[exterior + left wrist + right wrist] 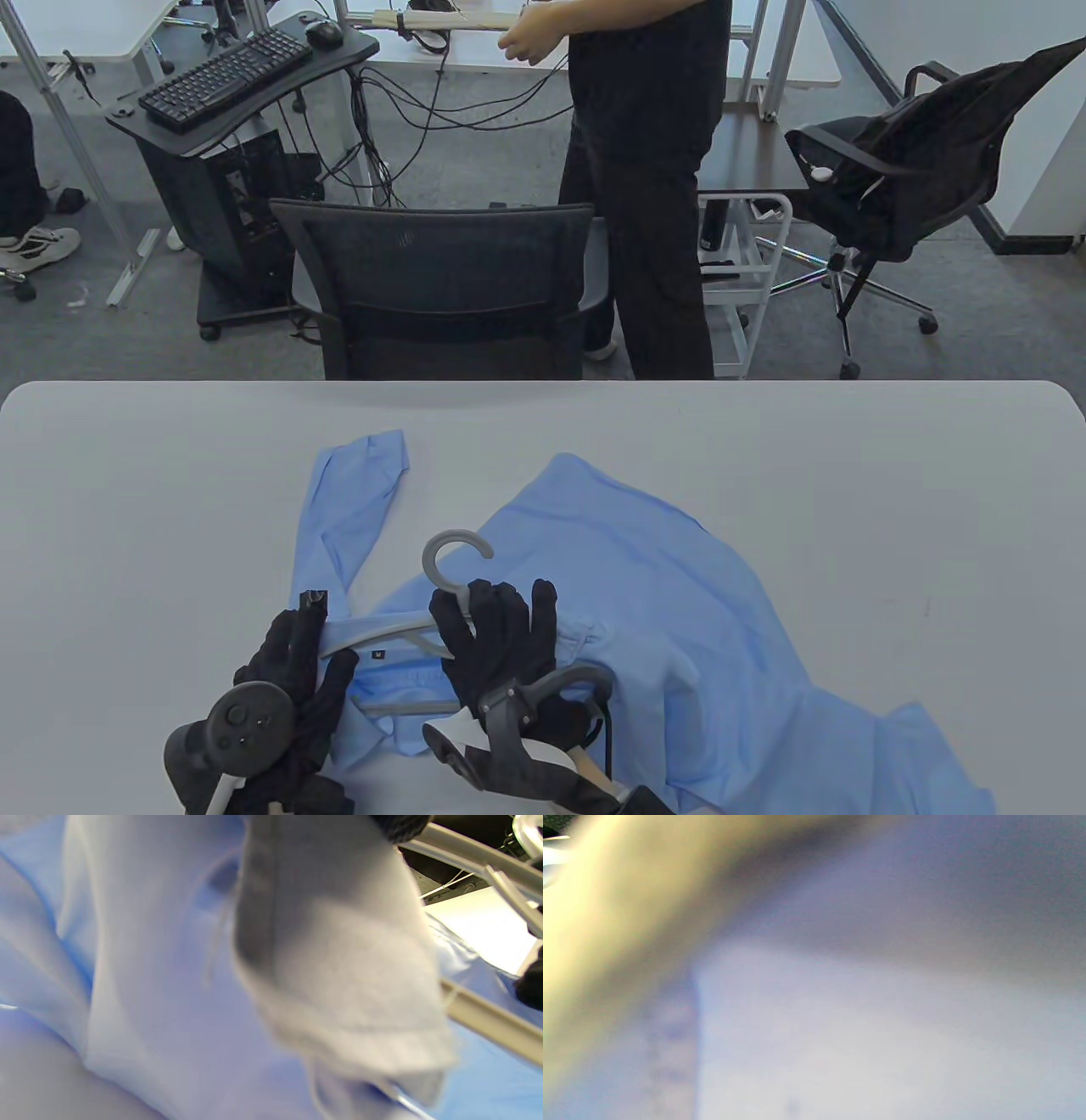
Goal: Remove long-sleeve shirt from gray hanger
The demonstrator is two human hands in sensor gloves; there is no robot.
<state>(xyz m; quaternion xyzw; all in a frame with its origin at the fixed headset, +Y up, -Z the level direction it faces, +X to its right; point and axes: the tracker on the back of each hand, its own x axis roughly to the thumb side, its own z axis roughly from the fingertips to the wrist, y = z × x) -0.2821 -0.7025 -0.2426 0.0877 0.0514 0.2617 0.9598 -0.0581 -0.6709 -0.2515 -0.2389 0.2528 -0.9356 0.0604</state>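
Note:
A light blue long-sleeve shirt (679,594) lies spread on the white table (170,509), with one sleeve (356,475) reaching toward the far edge. A gray hanger (441,548) sits in its collar, hook pointing away from me. My right hand (475,607) grips the hanger at its neck, just below the hook. My left hand (310,645) holds the shirt's shoulder at the hanger's left arm end. The left wrist view shows bunched shirt fabric (331,976) close up and the hanger's gray bars (488,1018). The right wrist view is only blur.
A black mesh chair (441,280) stands just beyond the table's far edge. A person in dark clothes (645,170) stands behind it. Another office chair (899,170) is at the far right. The shirt's body runs off toward the near right corner.

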